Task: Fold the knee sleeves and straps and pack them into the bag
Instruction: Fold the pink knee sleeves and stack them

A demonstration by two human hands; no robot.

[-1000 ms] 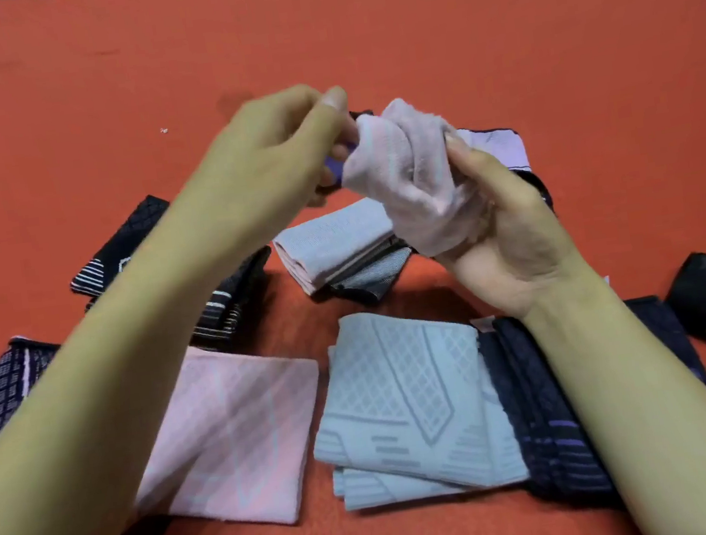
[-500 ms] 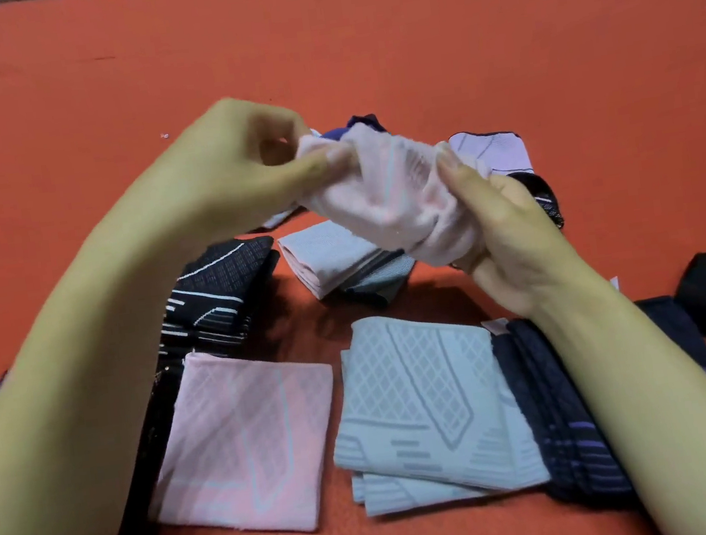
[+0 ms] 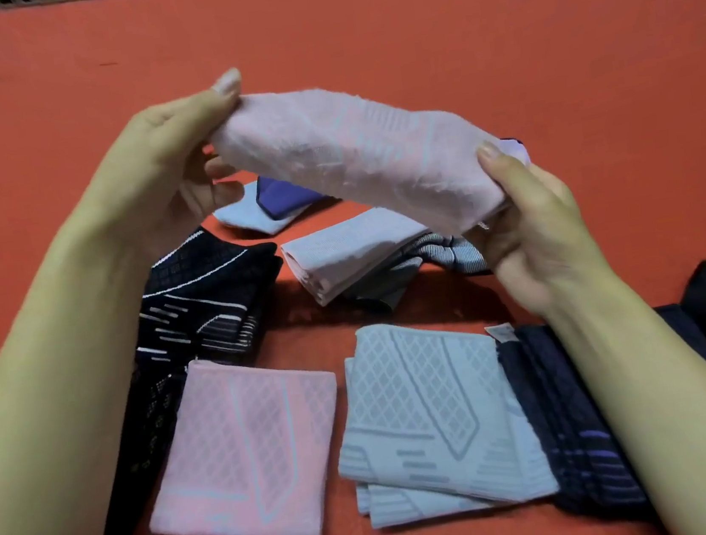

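Now the pink sleeve (image 3: 355, 151), bunched a second ago, is stretched out between left hand (image 3: 169, 165) and right hand (image 3: 533, 227), each pinching an end, held above the folded grey sleeve (image 3: 432, 417), so probably ready for folding.

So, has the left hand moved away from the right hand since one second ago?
Yes. The left hand moved left, away from the right hand, stretching out the pink knee sleeve.
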